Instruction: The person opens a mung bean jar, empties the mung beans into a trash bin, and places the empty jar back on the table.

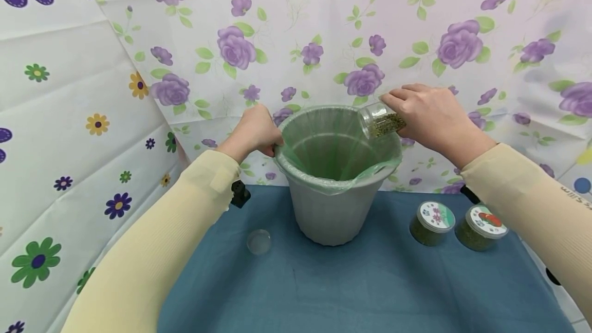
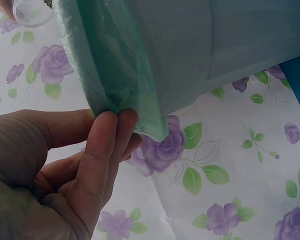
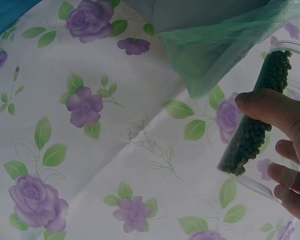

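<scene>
A grey bucket [image 1: 330,215] stands on the blue cloth, lined with a thin green plastic bag [image 1: 314,155] folded over its rim. My left hand [image 1: 256,130] pinches the bag-covered rim on the left side; in the left wrist view the thumb and fingers grip the bag's edge [image 2: 130,100]. Over the right side of the rim, my right hand [image 1: 432,117] holds a clear jar [image 1: 370,117] tipped on its side, its uncovered mouth toward the bucket. Small green beans [image 3: 270,80], which look like mung beans, lie along the jar's lower wall.
A clear round lid [image 1: 259,241] lies on the blue cloth [image 1: 296,297], left of the bucket. To the right stand two lidded jars, one with a pink-flower label [image 1: 432,222], the other with a red label [image 1: 482,226]. A flowered sheet [image 1: 314,24] hangs close behind.
</scene>
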The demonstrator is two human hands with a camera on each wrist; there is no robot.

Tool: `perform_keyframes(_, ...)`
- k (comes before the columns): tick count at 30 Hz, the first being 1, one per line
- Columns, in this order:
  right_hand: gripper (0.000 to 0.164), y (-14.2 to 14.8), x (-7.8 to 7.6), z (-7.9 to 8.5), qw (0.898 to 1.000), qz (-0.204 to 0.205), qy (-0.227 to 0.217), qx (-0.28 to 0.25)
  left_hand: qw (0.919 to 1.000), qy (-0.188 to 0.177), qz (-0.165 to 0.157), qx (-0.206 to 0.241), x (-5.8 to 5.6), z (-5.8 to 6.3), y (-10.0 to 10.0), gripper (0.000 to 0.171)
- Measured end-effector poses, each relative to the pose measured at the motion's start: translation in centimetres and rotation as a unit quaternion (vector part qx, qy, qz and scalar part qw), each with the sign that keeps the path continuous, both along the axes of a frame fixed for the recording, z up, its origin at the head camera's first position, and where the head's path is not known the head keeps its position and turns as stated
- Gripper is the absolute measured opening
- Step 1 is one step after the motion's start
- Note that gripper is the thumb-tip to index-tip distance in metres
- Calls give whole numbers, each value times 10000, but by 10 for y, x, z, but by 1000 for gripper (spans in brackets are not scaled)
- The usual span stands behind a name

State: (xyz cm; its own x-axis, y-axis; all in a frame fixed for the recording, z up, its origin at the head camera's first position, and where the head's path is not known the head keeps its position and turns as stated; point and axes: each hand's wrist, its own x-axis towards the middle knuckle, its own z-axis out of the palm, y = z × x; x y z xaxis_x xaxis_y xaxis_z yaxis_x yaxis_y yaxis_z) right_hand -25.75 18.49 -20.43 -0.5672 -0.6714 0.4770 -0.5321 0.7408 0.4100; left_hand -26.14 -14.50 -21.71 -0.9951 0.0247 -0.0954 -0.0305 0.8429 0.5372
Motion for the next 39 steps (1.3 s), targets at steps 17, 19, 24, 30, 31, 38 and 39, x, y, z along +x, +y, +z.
perform_keyframes(17,77,-1,1,1,9999,-33,-87,83,9998,145,-82,49,1,2,0,10)
perform_keyframes(19,76,-1,1,1,9999,-30,-81,81,9999,133,-76,65,1,2,0,10)
perform_keyframes(24,77,0,1,-1,9999,-41,-94,105,9999,87,-66,66,1,0,0,10)
perform_keyframes(30,77,1,1,-2,9997,-138,-101,178,9999,96,-63,82,2,1,-1,11)
perform_keyframes(31,78,1,1,-2,9997,-145,-101,184,9999,96,-60,85,2,1,-1,11)
perform_keyframes(38,77,1,1,-3,9998,-95,-100,134,10000,61,-30,64,2,1,0,9)
perform_keyframes(39,78,1,1,-3,9998,-95,-105,133,10000,65,-39,53,2,1,0,9)
